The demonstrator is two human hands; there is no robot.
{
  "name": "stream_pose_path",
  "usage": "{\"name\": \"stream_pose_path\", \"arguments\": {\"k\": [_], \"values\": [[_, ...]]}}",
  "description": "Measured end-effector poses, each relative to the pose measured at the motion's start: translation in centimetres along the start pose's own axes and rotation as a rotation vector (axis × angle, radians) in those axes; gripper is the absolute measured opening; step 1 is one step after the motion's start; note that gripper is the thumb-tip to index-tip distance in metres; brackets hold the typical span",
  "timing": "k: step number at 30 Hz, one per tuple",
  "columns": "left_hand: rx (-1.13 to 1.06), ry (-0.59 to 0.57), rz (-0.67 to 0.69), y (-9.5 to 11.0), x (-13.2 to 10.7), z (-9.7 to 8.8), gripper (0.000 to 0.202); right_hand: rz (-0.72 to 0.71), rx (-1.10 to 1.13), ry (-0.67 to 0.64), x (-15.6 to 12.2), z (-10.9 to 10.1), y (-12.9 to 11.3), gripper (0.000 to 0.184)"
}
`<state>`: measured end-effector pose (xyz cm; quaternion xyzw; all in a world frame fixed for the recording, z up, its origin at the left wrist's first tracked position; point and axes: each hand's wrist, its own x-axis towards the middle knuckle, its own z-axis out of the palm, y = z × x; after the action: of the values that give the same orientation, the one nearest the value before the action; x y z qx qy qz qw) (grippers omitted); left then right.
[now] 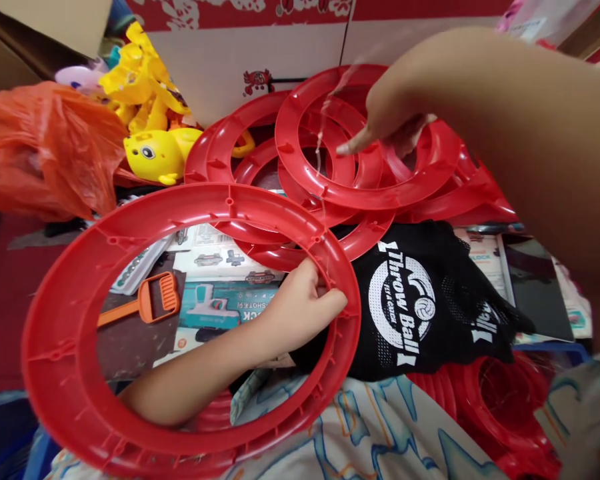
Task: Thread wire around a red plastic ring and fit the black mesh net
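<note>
A large red plastic ring (60,353), its ribbed hollow side facing me, tilts in the foreground around my left forearm. My left hand (313,303) reaches through its opening and is closed on the right part of the rim. Over the heap of other red rings (300,157) is my right hand (387,130). One of its fingers points left and the others are curled; what they hold, if anything, is hidden. A thin clear plastic strand (323,123) runs down across the rings beside that finger. Pinkish plastic (396,163) shows just below the hand.
A black "Throw Ball" mesh bag (405,300) lies right of the held ring. Toy boxes (215,310) and an orange scoop (160,298) show through its opening. Yellow toys (163,153) and an orange plastic bag (50,147) sit left. More red rings (500,393) lie lower right.
</note>
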<state>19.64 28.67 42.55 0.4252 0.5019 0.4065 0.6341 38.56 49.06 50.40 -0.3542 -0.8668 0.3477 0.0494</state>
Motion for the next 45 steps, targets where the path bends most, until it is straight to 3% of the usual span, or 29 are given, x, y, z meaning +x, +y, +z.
{"name": "stream_pose_path", "arguments": {"k": [2,5,9,11,14,17,23,35,41,45], "values": [[0.001,-0.010,0.008,0.1,0.0,-0.1,0.015,0.000,0.025,-0.063,-0.7,1.8,-0.8,0.058],[-0.014,-0.011,0.033,0.2,0.1,-0.2,0.015,-0.006,0.041,-0.157,-0.6,2.8,-2.9,0.050],[-0.027,0.011,0.042,0.1,0.1,-0.3,0.016,0.090,0.012,-0.586,0.1,3.4,-6.1,0.033],[-0.028,0.004,0.046,0.1,0.2,-0.4,0.017,0.149,0.036,-0.513,-0.2,4.3,-7.1,0.027],[-0.016,-0.016,0.060,-0.1,0.3,-0.4,0.020,0.113,0.175,-0.251,-1.3,6.3,-7.4,0.020],[-0.004,-0.011,0.064,-0.1,0.3,-0.3,0.022,-0.022,0.283,-0.173,-2.2,7.9,-7.1,0.014],[-0.005,-0.013,0.046,-0.1,0.2,-0.2,0.019,-0.426,0.105,0.032,-2.0,8.6,-6.6,0.011],[-0.083,-0.152,-0.030,0.2,-0.5,0.1,0.015,-0.605,0.210,0.076,-0.9,9.1,-5.0,0.010],[-0.261,-0.186,-0.103,0.5,-0.6,0.3,0.016,-0.638,0.233,0.097,-1.5,9.1,-4.7,0.009],[-0.374,-0.042,-0.031,0.1,-0.2,0.7,0.016,-0.654,0.180,0.106,-1.6,9.2,-4.5,0.012]]}}
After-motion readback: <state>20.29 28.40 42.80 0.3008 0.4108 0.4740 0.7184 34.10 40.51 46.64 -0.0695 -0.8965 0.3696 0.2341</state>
